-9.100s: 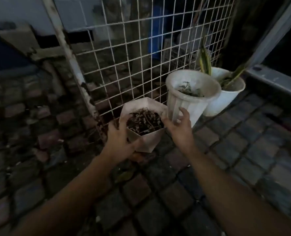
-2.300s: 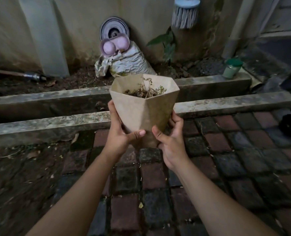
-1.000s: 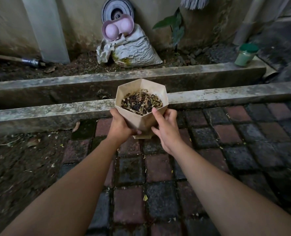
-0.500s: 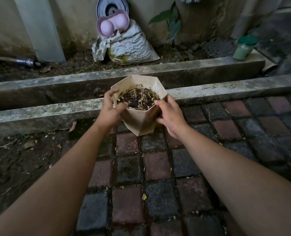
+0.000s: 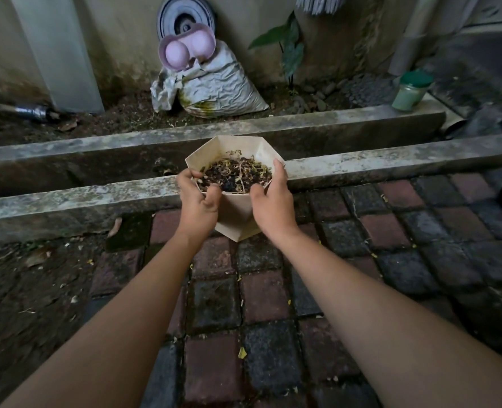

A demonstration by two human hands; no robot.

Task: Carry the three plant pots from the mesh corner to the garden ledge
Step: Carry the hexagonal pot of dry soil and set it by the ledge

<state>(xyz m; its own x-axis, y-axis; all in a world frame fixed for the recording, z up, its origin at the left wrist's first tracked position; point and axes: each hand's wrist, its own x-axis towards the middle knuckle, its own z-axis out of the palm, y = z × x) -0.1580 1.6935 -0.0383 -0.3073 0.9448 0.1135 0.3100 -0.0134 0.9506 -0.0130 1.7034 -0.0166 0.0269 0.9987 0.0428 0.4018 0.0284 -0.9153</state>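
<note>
Fingers [image 5: 278, 172] of left hand [image 5: 198, 201] and right hand [image 5: 273, 204] hook the pot [image 5: 238, 222] rim; I judge it light, thin-walled, crushable, so cradle lower faces.

Pot [image 5: 237, 220] gone from mesh corner to just before the ledge [image 5: 361, 163], lower and nearer it than a second back; left hand [image 5: 198, 204] and right hand [image 5: 273, 206] shifted from its lower sides up to the rim, left fingers now curled over the edge, right thumb at the rim.

Beige faceted plant pot [image 5: 235, 214], soil-filled, upright above garden ledge [image 5: 391, 160]
</note>
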